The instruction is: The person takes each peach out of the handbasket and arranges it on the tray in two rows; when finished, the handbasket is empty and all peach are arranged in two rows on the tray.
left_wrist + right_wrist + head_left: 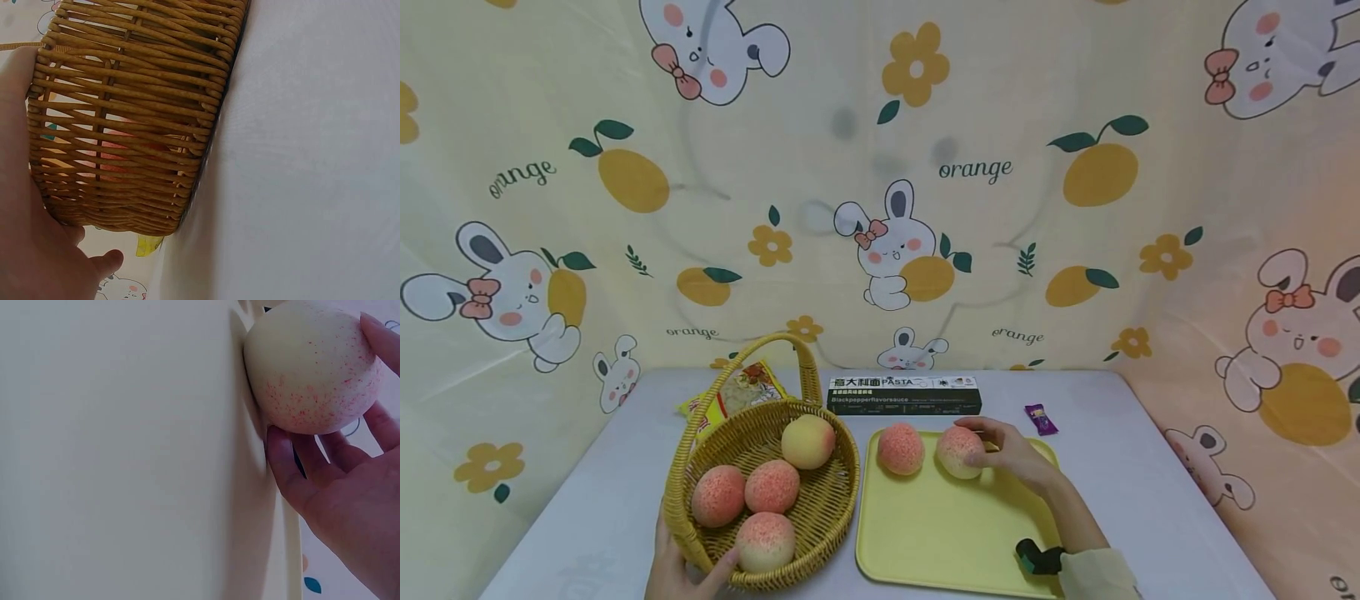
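So far, two peaches sit on the yellow tray (951,533) near its 12 o'clock edge, one lying free (900,448) and one (959,452) under the right hand (1011,454); four peaches lie in the wicker basket (831,500) at the tray's 9 o'clock, so by my judgement the moving is about a third done. Right-hand fingers (284,465) are curled around that second peach, gripping it where it touches the tray. Left hand (681,571) holds the basket's near rim at 6 o'clock, thumb over the edge, steadying it on the tabletop (1150,500).
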Motion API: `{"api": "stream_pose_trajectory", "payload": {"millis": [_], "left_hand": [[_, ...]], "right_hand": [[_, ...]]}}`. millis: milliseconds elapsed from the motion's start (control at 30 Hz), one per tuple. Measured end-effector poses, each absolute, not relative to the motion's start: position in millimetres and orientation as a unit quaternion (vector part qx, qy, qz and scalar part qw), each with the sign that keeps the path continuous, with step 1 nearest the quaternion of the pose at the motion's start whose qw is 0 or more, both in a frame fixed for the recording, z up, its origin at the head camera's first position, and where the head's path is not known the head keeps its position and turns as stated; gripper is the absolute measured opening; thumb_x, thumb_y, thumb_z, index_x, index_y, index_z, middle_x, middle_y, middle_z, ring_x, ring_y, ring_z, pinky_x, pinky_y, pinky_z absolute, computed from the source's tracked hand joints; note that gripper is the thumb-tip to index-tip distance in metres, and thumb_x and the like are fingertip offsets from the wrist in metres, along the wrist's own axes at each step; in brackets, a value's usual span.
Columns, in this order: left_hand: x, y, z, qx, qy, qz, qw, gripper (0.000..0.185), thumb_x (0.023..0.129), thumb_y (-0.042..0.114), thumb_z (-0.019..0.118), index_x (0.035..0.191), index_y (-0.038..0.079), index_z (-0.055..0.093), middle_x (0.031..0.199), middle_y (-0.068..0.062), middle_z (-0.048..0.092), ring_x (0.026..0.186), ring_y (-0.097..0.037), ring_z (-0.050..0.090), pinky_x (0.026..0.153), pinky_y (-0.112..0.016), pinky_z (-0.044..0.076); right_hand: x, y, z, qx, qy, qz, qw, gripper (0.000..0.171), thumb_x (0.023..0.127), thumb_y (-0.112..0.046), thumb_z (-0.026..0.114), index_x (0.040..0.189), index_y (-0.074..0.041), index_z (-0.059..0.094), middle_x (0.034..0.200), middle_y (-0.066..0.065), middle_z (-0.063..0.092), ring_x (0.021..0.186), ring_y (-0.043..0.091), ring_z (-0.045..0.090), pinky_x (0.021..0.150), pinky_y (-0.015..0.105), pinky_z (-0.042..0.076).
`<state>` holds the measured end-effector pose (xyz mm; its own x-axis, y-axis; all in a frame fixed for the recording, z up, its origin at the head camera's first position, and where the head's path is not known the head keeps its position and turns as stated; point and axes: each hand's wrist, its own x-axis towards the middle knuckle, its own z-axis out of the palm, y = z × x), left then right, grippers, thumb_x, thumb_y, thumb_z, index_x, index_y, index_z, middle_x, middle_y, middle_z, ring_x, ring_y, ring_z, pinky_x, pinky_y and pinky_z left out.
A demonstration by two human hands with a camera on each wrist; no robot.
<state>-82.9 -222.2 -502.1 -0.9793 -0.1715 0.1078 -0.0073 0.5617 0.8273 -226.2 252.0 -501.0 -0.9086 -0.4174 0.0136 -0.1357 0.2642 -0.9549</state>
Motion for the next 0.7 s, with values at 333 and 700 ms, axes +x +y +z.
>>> {"api": "stream_pose_trajectory", "payload": {"millis": [333, 700], "left_hand": [[-81.8, -222.9, -501.8, 0.047, -0.880, -0.462, 0.103, 0.107, 0.082, 0.040, 0.082, 0.159, 0.006, 0.017, 0.162, -0.021, 0.002, 0.143, -0.046, 0.017, 0.102, -0.073, 0.029], [-82.2, -222.4, -500.8, 0.070, -0.881, -0.463, 0.076, 0.112, 0.083, 0.048, 0.079, 0.161, 0.009, 0.010, 0.164, -0.017, -0.007, 0.146, -0.046, 0.013, 0.105, -0.071, 0.026]], "right_hand": [[-228.4, 247.0, -490.1, -0.184, 0.797, -0.565, 0.113, 0.061, 0.090, -0.013, 0.073, 0.142, 0.005, 0.048, 0.141, 0.026, 0.051, 0.126, 0.040, 0.049, 0.104, 0.049, 0.040], [-245.3, 195.4, -446.9, -0.255, 0.772, -0.574, 0.103, 0.061, 0.089, -0.014, 0.075, 0.143, -0.001, 0.050, 0.146, 0.016, 0.049, 0.140, 0.041, 0.036, 0.114, 0.061, 0.021]]}}
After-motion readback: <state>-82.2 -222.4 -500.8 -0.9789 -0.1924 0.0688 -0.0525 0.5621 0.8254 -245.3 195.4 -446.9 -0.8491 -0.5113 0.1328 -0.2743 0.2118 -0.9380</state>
